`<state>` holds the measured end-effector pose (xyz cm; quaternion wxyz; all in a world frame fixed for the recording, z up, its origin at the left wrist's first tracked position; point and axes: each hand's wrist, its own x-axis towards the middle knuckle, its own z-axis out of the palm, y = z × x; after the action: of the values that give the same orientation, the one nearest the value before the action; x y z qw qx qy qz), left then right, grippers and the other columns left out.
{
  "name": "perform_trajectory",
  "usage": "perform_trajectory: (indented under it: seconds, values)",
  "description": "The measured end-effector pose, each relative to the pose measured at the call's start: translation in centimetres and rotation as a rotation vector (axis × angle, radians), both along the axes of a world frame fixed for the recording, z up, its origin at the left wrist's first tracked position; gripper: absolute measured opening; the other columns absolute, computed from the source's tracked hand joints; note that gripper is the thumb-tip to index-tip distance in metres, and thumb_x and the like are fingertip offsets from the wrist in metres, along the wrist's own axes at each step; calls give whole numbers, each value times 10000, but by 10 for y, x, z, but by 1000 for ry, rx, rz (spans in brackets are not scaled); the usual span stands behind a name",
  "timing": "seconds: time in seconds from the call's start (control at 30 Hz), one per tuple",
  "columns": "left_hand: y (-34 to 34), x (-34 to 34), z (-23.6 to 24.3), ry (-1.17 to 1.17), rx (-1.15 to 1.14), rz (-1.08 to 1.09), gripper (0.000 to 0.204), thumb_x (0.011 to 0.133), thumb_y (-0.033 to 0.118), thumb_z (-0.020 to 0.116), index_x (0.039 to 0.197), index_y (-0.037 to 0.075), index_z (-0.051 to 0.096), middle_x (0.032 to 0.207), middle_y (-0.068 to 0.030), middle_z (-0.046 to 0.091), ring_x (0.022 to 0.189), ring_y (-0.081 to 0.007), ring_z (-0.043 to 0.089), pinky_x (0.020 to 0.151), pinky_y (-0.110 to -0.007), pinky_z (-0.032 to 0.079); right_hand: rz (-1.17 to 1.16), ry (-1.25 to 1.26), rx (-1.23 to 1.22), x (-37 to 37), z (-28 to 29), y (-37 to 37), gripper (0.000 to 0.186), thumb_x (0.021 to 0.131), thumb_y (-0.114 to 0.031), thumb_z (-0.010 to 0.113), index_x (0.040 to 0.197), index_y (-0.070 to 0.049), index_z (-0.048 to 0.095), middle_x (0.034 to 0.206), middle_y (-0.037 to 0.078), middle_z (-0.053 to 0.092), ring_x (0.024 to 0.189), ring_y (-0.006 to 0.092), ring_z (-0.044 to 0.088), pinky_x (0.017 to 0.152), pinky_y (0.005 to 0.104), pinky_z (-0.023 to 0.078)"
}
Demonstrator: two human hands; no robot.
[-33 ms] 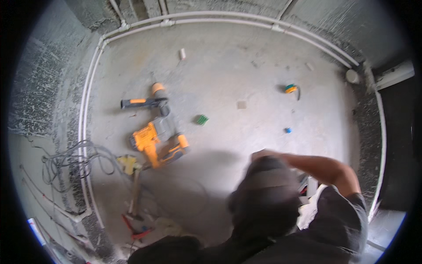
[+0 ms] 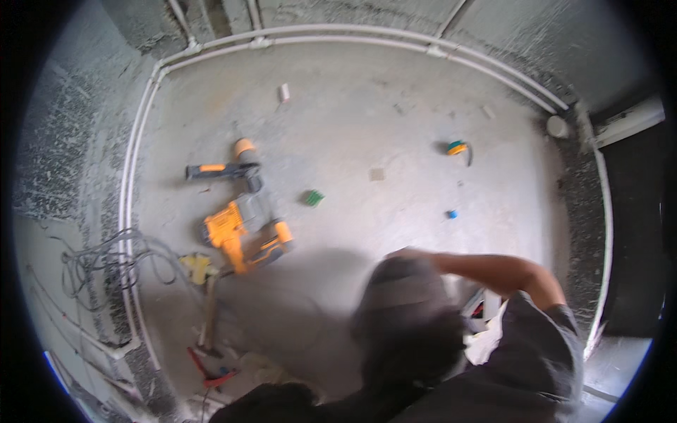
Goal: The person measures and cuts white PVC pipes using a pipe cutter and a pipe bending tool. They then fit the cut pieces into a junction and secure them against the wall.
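Neither of my own hands shows in view. Below me at the lower middle is another person in dark clothing, wearing a dark grey cap (image 2: 405, 285) that is blurred by motion. That person's bare right forearm (image 2: 486, 271) bends in from the right, and their hand (image 2: 409, 254) touches the cap's front; its fingers are too smeared to make out. To the left, a yellow and grey rotary hammer drill (image 2: 247, 211) lies on its side on the concrete floor (image 2: 338, 120), its black side handle pointing left.
A hammer (image 2: 209, 310), yellow gloves (image 2: 199, 268), red-handled pliers (image 2: 211, 370) and a coiled grey cable (image 2: 106, 264) lie at left. A green piece (image 2: 314, 198), a tape measure (image 2: 457, 148) and a blue cap (image 2: 452, 214) dot the floor. White pipes (image 2: 317, 34) line the walls.
The other person's capped head and hand have moved left. The floor things have all slid slightly left and down in the picture, as the view shifts.
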<state>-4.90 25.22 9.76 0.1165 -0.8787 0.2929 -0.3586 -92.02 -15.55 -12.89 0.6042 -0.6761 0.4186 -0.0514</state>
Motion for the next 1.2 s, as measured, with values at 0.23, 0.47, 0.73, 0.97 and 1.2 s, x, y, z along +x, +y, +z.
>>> perform_trajectory:
  seconds: [0.23, 0.47, 0.73, 0.97, 1.2]
  values:
    - [-304, -361, -33, 1050, -926, -505, 226, 890, 161, 636, 1005, -9, 732, 884, -131, 709, 663, -226, 622, 548, -358, 509, 146, -759, 25, 101, -38, 12, 403, 1027, -352, 631, 1123, 35, 684, 1187, 237, 669, 1132, 394, 638, 964, 488, 522]
    - [-434, -600, -125, 1364, -143, -933, 228, 926, 207, 646, 985, -7, 700, 872, -116, 684, 664, -219, 612, 538, -372, 501, -65, -892, 119, 128, 10, -2, 401, 1021, -353, 650, 1170, 19, 670, 1196, 201, 664, 1144, 346, 627, 975, 472, 517]
    - [-482, -667, -152, 1261, 25, -1039, 261, 966, 256, 657, 964, -5, 665, 858, -100, 657, 665, -212, 602, 527, -388, 492, -174, -1004, -25, 85, 24, -32, 412, 1015, -354, 671, 1223, 1, 654, 1206, 160, 657, 1158, 292, 615, 988, 454, 511]
    - [-431, -536, -151, 1187, -52, -840, 309, 1001, 300, 666, 945, -3, 634, 847, -85, 634, 665, -205, 593, 517, -402, 485, -52, -1369, 148, 178, 20, -17, 431, 1009, -354, 689, 1270, -15, 640, 1215, 124, 651, 1169, 245, 604, 1000, 438, 505]
    - [-337, -529, -55, 1278, -284, -635, 323, 947, 294, 752, 870, -5, 656, 793, -14, 636, 740, -111, 592, 586, -312, 472, -357, -1380, 584, 240, 84, 32, 203, 1003, -172, 691, 1163, -48, 673, 1009, 53, 693, 908, 157, 672, 818, 340, 548]
